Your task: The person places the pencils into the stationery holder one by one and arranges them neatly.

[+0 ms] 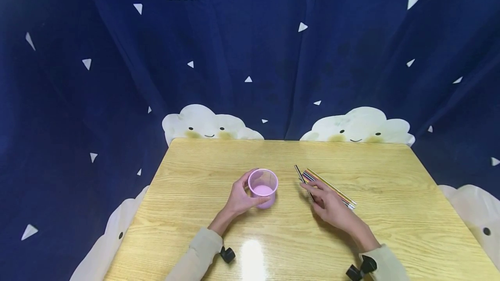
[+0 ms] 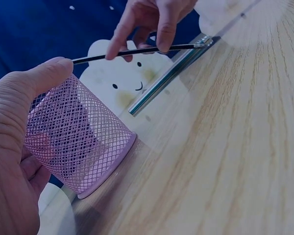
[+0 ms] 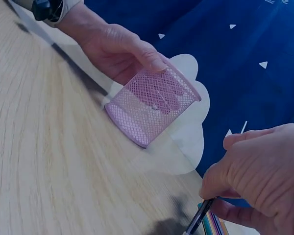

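My left hand [image 1: 239, 197] grips a pink mesh pen holder [image 2: 88, 132], with the thumb on the near side and the fingers round the far side. The holder stands upright on the table, and the head view shows its bottom bare inside. To its right, my right hand [image 1: 333, 206] pinches a dark pencil [image 1: 298, 172] between thumb and fingers. That pencil is held slanted above the table, its far end pointing away from me. Under and beside the right hand lies a bunch of several coloured pencils [image 1: 333, 189], partly covered by the hand.
The light wooden table [image 1: 187, 168] runs back to a dark blue curtain [image 1: 250, 47] printed with white triangles and smiling clouds. Black camera mounts sit at both wrists, the left one [image 1: 228, 255] near the tabletop. A bright reflection lies on the wood at the front.
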`<action>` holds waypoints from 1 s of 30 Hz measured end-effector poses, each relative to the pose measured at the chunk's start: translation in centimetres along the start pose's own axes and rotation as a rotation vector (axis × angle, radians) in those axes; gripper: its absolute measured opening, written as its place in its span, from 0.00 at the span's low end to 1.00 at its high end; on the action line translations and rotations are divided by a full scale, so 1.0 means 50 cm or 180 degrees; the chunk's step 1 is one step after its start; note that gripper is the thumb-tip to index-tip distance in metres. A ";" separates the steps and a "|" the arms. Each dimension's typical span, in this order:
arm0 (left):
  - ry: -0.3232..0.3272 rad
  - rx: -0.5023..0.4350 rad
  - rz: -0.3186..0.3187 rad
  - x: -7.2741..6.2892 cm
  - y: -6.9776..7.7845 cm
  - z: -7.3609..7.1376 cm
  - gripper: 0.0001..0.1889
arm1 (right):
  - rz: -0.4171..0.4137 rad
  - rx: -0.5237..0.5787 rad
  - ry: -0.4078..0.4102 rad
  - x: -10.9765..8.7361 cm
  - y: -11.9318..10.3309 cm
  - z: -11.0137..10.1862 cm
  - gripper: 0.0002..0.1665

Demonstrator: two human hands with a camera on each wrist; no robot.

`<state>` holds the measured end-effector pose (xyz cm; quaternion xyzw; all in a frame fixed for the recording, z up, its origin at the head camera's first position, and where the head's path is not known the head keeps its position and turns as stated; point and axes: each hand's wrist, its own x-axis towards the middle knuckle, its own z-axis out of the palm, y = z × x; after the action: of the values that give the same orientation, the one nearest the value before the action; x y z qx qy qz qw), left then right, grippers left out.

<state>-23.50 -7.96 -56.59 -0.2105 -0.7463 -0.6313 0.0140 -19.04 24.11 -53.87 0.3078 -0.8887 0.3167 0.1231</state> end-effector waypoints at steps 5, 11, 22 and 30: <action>0.0052 0.0016 0.0029 -0.002 -0.003 -0.002 0.47 | 0.0097 0.0244 -0.0024 0.007 -0.011 -0.002 0.50; 0.0070 -0.0004 0.0055 -0.006 -0.004 -0.003 0.46 | -0.0096 0.0378 0.0236 0.027 -0.029 -0.001 0.51; 0.0045 0.0052 0.0059 -0.003 -0.005 -0.005 0.47 | -0.0418 0.0722 0.0812 0.099 -0.082 -0.006 0.47; 0.0022 -0.0001 -0.0016 -0.003 0.000 -0.008 0.45 | -0.0624 0.1316 0.1134 0.147 -0.110 0.000 0.46</action>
<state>-23.44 -8.39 -56.54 -0.2065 -0.7467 -0.6321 0.0150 -21.31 17.31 -48.14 0.3503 -0.7358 0.5267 0.2419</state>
